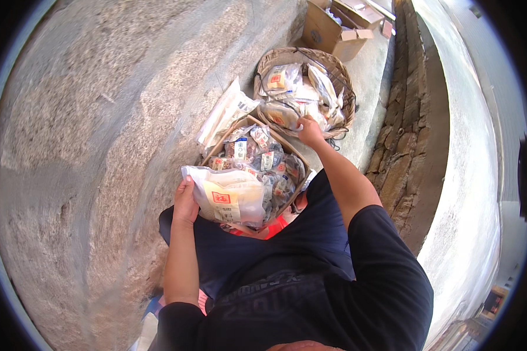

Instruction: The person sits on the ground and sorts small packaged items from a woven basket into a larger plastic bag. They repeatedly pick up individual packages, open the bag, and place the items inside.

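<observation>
In my left hand (185,202) is the edge of a clear plastic packet (230,197) with a pale yellow label and a red stamp. It is held over the near left part of an open cardboard box (299,154) between my knees. Several labelled plastic packets (268,160) of dark dried food fill that box. My right hand (310,130) reaches to the near rim of a round wicker basket (350,90), its fingers on the corner of another packet (281,115). More pale packets (285,78) lie heaped inside the basket.
A white plastic bag (228,112) lies on the rough concrete ground (114,131) left of the box. Beyond the basket stands an open cardboard carton (329,33). A stone-edged step or channel (397,158) runs along the right. Dark cord (307,55) crosses the basket.
</observation>
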Demonstrator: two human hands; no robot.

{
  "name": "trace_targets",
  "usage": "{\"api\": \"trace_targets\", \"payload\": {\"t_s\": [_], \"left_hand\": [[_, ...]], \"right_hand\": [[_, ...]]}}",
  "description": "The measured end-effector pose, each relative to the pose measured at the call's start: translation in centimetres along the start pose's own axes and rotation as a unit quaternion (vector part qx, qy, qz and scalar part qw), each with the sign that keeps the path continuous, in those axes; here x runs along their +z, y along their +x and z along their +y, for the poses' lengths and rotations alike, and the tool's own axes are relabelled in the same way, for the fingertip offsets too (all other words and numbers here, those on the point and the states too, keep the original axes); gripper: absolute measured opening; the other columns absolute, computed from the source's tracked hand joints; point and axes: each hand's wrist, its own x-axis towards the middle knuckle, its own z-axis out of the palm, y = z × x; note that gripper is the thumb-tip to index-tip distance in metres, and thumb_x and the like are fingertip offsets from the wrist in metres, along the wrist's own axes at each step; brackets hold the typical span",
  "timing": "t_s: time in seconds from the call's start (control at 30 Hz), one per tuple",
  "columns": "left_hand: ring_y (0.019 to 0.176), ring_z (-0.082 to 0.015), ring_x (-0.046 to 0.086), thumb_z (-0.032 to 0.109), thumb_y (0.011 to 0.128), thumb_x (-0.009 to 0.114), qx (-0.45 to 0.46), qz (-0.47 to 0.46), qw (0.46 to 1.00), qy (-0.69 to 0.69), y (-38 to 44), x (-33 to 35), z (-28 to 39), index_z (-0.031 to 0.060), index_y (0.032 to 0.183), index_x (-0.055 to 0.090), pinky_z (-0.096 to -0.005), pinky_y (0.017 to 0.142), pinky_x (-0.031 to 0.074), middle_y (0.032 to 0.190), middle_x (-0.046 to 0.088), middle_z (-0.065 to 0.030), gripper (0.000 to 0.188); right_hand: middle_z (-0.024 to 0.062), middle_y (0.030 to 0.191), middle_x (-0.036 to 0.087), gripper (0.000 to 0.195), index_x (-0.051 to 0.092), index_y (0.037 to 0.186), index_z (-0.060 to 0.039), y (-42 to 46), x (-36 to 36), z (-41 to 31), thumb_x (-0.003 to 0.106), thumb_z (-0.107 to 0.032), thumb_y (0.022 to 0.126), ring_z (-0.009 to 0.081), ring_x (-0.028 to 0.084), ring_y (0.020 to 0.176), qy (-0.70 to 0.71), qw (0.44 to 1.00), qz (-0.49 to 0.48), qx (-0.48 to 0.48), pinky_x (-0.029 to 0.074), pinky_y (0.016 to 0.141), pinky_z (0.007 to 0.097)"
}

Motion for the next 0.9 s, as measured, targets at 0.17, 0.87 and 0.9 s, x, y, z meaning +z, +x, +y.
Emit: {"api": "trace_targets", "payload": {"t_s": [0.17,0.87,0.9], "left_hand": [[0.117,-0.0238,0.070,0.035,0.112,0.056,-0.028,0.008,0.998,0.051,1.3,1.2,-0.3,0.0033,0.126,0.067,-0.0411,0.105,0.053,0.125,0.073,-0.0103,0.036],[0.138,-0.0286,0.056,0.041,0.114,0.048,0.206,0.058,0.975,-0.054,-2.6,0.3,6.4,0.0033,0.147,0.050,-0.0462,0.117,0.045,0.146,0.061,-0.0141,0.050],[0.139,-0.0286,0.055,0.037,0.115,0.047,0.234,0.094,0.965,-0.073,-3.4,-0.6,6.7,0.0045,0.147,0.050,-0.0459,0.117,0.045,0.146,0.061,-0.0139,0.046]], "right_hand": [[0.0179,0.125,0.066,0.032,0.066,0.122,-0.0025,1.7,2.3,-4.1,0.060,-0.005,0.091,0.0389,0.062,0.121,-0.060,0.994,0.013,-0.095,0.055,0.102,0.0436],[0.0197,0.096,0.077,0.042,0.072,0.110,0.0083,2.9,-13.2,-0.8,0.064,-0.033,0.103,0.0306,0.074,0.089,0.096,0.995,0.007,0.001,0.057,0.076,0.0430],[0.0152,0.095,0.077,0.035,0.071,0.112,0.0094,0.9,-15.2,-3.2,0.063,-0.024,0.105,0.0233,0.071,0.081,0.208,0.977,0.039,-0.003,0.055,0.070,0.0386]]}}
